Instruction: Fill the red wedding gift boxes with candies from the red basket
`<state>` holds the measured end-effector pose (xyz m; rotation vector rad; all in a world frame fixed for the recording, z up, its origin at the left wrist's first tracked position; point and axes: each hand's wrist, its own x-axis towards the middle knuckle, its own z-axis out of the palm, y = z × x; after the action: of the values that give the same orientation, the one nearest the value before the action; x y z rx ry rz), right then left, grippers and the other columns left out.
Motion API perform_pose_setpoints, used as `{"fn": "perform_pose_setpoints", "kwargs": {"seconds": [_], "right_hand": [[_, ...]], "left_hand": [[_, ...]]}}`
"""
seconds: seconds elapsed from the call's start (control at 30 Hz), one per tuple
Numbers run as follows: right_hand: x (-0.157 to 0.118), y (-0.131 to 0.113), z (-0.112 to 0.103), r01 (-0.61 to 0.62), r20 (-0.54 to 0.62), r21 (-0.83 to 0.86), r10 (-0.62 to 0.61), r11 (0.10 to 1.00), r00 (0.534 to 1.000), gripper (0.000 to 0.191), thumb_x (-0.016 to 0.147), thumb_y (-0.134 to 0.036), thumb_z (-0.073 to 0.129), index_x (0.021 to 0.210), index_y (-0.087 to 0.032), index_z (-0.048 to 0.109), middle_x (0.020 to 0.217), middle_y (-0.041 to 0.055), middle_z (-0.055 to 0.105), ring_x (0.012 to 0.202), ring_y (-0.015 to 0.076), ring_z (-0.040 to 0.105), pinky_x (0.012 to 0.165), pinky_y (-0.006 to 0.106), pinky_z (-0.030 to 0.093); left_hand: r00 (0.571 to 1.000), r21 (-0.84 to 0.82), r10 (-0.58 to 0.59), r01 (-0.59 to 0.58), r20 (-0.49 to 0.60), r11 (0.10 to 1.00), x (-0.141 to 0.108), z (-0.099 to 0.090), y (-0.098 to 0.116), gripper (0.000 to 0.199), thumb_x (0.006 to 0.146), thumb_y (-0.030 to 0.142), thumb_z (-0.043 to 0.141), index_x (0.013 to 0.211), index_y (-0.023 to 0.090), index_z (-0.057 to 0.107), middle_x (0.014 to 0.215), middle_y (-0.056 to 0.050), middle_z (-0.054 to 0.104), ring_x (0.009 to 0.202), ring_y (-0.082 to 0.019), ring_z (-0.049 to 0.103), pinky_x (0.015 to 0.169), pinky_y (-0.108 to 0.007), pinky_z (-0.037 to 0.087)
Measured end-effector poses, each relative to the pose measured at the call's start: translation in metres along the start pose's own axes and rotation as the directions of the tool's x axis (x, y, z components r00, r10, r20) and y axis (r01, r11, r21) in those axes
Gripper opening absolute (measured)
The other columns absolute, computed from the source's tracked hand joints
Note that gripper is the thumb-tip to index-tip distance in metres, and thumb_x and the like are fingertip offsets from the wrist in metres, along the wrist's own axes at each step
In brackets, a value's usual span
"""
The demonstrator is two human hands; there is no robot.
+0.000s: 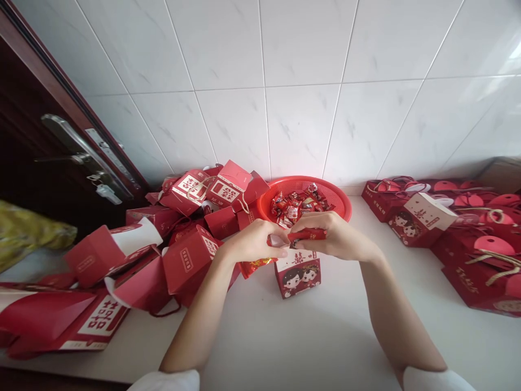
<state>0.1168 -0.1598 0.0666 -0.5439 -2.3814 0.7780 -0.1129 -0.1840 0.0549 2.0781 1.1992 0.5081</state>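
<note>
A small red and white box [299, 277] with two cartoon faces stands upright on the white table. Over its top, my left hand [254, 241] is closed, its fingers at a red flap or packet too hidden to name; a shiny red packet [257, 267] with yellow print hangs under it. My right hand [331, 236] is wrapped round a red packet [307, 235], close to the left fingertips. Right behind both hands, a red plastic basket [344, 202] holds several wrapped candies [291, 209].
Many red boxes [187, 260], some with open flaps, are heaped on the left. Rows of red boxes with rope handles [464, 277] stand on the right of the table [293, 342]. A tiled wall [301, 130] rises behind; a dark door [24, 141] is at left.
</note>
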Motion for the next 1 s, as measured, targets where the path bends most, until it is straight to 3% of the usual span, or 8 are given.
{"fn": "perform_pose_setpoints", "kwargs": {"seconds": [0.13, 0.33, 0.5, 0.7, 0.87, 1.0], "right_hand": [[-0.001, 0.000, -0.003, -0.007, -0.042, 0.007, 0.007, 1.000, 0.999, 0.008, 0.089, -0.021, 0.069, 0.095, -0.020, 0.075, 0.088, 0.0043, 0.072, 0.075, 0.0173, 0.063, 0.066, 0.030, 0.049], [-0.006, 0.000, -0.012, 0.002, -0.084, 0.038, 0.001, 0.999, 0.997, 0.009, 0.089, -0.023, 0.069, 0.094, -0.021, 0.076, 0.087, 0.0041, 0.073, 0.076, 0.0173, 0.064, 0.069, 0.030, 0.051], [-0.007, -0.002, -0.015, -0.010, -0.015, 0.041, 0.010, 0.999, 1.000, 0.009, 0.088, -0.022, 0.070, 0.093, -0.021, 0.078, 0.084, 0.0040, 0.072, 0.072, 0.0163, 0.063, 0.065, 0.029, 0.050], [-0.004, 0.000, -0.006, -0.047, 0.057, 0.029, 0.045, 0.998, 0.997, 0.016, 0.083, -0.015, 0.073, 0.097, -0.023, 0.078, 0.089, 0.0033, 0.073, 0.073, 0.0154, 0.065, 0.067, 0.027, 0.051], [-0.003, -0.001, -0.006, -0.042, 0.003, 0.015, 0.042, 0.999, 0.999, 0.009, 0.087, -0.021, 0.069, 0.094, -0.021, 0.075, 0.092, 0.0050, 0.075, 0.079, 0.0179, 0.066, 0.069, 0.029, 0.052], [-0.002, -0.002, -0.002, -0.027, 0.018, 0.066, 0.026, 0.997, 1.000, 0.013, 0.093, -0.028, 0.064, 0.094, -0.020, 0.075, 0.092, 0.0054, 0.077, 0.078, 0.0176, 0.067, 0.070, 0.029, 0.052]], "left_hand": [[0.998, 0.004, 0.055, -0.055, -0.009, 0.998, 0.002, 0.001, -0.003, 0.019, 0.085, 0.035, 0.067, 0.086, 0.020, 0.079, 0.084, -0.003, 0.078, 0.079, -0.021, 0.071, 0.069, -0.028, 0.050], [1.000, 0.014, 0.011, -0.011, -0.013, 1.000, 0.003, 0.009, 0.002, 0.017, 0.076, 0.032, 0.074, 0.086, 0.020, 0.079, 0.094, -0.003, 0.079, 0.084, -0.023, 0.072, 0.071, -0.027, 0.050], [0.997, 0.118, -0.072, 0.071, 0.001, 0.990, -0.001, 0.012, 0.016, 0.041, 0.064, 0.034, 0.081, 0.104, 0.022, 0.076, 0.103, -0.003, 0.078, 0.091, -0.025, 0.072, 0.073, -0.028, 0.050], [0.996, 0.136, -0.086, 0.081, 0.027, 0.987, -0.002, 0.012, 0.018, 0.032, 0.064, 0.031, 0.078, 0.095, 0.022, 0.073, 0.084, 0.001, 0.076, 0.074, -0.022, 0.070, 0.066, -0.028, 0.047], [0.997, 0.094, -0.079, 0.077, 0.009, 0.993, -0.002, 0.012, 0.015, 0.047, 0.063, 0.033, 0.080, 0.109, 0.025, 0.073, 0.103, -0.002, 0.076, 0.092, -0.026, 0.071, 0.078, -0.031, 0.052], [0.995, 0.099, -0.091, 0.088, 0.029, 0.991, -0.002, 0.011, 0.019, 0.039, 0.064, 0.031, 0.079, 0.101, 0.024, 0.072, 0.095, 0.000, 0.075, 0.083, -0.023, 0.070, 0.073, -0.030, 0.050]]}}
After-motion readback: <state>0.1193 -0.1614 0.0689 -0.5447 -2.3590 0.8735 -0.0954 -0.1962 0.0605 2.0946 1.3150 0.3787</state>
